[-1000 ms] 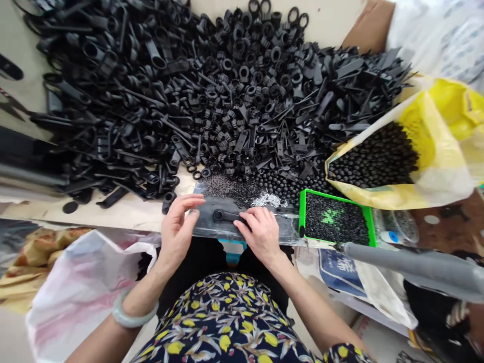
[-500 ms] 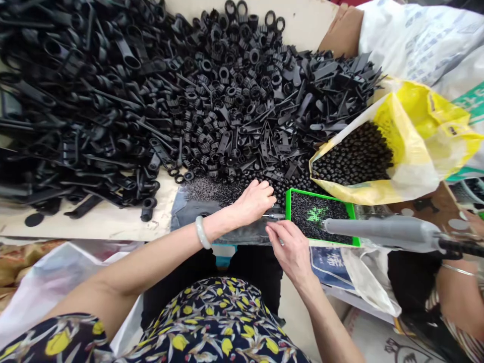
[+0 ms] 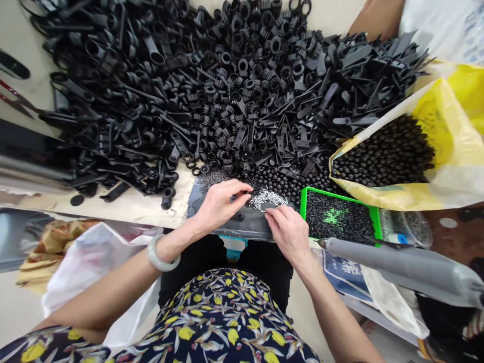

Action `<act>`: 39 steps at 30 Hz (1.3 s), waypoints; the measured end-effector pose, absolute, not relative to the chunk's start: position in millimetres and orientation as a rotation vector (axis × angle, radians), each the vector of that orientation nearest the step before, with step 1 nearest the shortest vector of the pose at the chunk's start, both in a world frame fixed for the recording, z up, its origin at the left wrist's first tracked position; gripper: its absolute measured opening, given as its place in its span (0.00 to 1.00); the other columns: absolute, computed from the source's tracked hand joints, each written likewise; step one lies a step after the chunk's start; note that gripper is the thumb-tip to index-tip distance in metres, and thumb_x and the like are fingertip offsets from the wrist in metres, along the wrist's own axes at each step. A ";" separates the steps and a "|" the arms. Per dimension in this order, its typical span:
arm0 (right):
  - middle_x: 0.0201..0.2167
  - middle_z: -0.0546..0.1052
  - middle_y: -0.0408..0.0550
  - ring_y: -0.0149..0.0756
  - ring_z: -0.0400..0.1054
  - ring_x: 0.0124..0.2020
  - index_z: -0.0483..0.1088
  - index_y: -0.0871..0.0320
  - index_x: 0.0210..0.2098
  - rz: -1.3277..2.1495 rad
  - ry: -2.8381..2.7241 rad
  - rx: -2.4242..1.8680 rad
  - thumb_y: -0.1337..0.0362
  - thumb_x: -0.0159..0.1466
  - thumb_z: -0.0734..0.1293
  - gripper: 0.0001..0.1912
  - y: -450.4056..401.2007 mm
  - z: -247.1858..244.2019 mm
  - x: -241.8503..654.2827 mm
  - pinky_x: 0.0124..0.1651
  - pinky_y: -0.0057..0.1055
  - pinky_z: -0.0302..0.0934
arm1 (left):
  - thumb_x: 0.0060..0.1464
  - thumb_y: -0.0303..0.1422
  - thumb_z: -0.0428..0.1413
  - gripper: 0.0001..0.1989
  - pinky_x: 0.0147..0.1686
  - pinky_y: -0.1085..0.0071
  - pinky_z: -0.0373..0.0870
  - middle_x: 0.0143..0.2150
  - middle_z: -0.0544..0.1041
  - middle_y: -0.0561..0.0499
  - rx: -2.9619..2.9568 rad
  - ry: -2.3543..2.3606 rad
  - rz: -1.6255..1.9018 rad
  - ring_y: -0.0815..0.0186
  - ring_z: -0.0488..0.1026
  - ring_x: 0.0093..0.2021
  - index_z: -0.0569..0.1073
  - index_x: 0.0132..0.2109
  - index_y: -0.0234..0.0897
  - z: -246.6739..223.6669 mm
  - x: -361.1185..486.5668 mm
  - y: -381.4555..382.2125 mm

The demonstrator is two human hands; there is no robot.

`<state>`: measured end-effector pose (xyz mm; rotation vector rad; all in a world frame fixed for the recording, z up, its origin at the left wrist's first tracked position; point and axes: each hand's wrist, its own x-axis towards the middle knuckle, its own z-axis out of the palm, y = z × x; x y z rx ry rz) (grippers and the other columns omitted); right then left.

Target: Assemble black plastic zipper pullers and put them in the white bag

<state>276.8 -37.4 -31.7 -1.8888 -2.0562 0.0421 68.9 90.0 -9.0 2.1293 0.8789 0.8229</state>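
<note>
A small heap of silvery pins (image 3: 267, 198) lies on the dark mat (image 3: 253, 229) between my hands. My left hand (image 3: 223, 202) is at the heap's left side, thumb and fingertips brought together; whatever they pinch is too small to make out. Below its fingertips a small black part (image 3: 239, 216) rests on the mat. At the heap's lower right, my right hand (image 3: 290, 229) has its thumb and forefinger closed, with a tiny pin seemingly at the tips. A grey electric screwdriver (image 3: 393, 262) hangs to the right, its tip by the green tray (image 3: 303, 201) of small black pieces.
Black plastic parts (image 3: 212, 96) are heaped across the back of the table. A yellow bag (image 3: 449, 166) of round black pieces lies open at right. Scissors (image 3: 17, 100) lie far left, and a clear tub (image 3: 416, 227) stands beyond the tray.
The view has shifted, so the table appears further right. My left hand has drawn back leftward, uncovering the pins. The screwdriver's tip has gone from over the tray to its near edge.
</note>
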 end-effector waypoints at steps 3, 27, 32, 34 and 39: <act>0.37 0.79 0.47 0.37 0.72 0.40 0.77 0.54 0.44 0.065 -2.041 -1.955 0.59 0.76 0.62 0.12 -26.0 -35.9 266.9 0.44 0.34 0.60 | 0.66 0.32 0.59 0.07 0.44 0.65 0.74 0.43 0.84 0.48 2.122 0.972 0.834 0.63 0.80 0.41 0.80 0.48 0.39 -20.5 45.7 67.3; 0.34 0.79 0.45 0.37 0.72 0.39 0.77 0.54 0.37 0.097 -1.866 -2.042 0.59 0.74 0.65 0.12 -20.3 -42.5 247.3 0.43 0.33 0.59 | 0.67 0.34 0.60 0.04 0.44 0.60 0.62 0.42 0.87 0.52 2.364 1.019 1.035 0.64 0.77 0.39 0.79 0.45 0.41 -63.0 51.4 30.8; 0.36 0.80 0.45 0.34 0.71 0.34 0.77 0.54 0.43 0.149 -1.805 -2.003 0.60 0.74 0.65 0.10 -23.7 -38.6 246.5 0.43 0.32 0.61 | 0.68 0.35 0.59 0.05 0.45 0.58 0.60 0.44 0.86 0.53 2.313 0.997 0.937 0.64 0.77 0.40 0.80 0.46 0.43 -60.5 50.1 32.6; 0.37 0.80 0.45 0.34 0.72 0.35 0.78 0.53 0.44 0.170 -1.813 -1.960 0.58 0.75 0.64 0.11 -25.7 -37.2 245.9 0.43 0.33 0.61 | 0.68 0.36 0.59 0.06 0.45 0.59 0.61 0.43 0.87 0.53 2.243 1.024 0.912 0.64 0.77 0.39 0.80 0.47 0.42 -60.4 49.5 32.5; 0.37 0.80 0.46 0.36 0.73 0.40 0.78 0.53 0.43 0.205 -1.905 -1.943 0.56 0.75 0.64 0.12 -26.6 -39.8 240.9 0.44 0.34 0.60 | 0.67 0.38 0.59 0.08 0.48 0.58 0.63 0.41 0.86 0.51 2.183 1.076 0.917 0.63 0.78 0.38 0.80 0.48 0.42 -62.9 48.1 30.9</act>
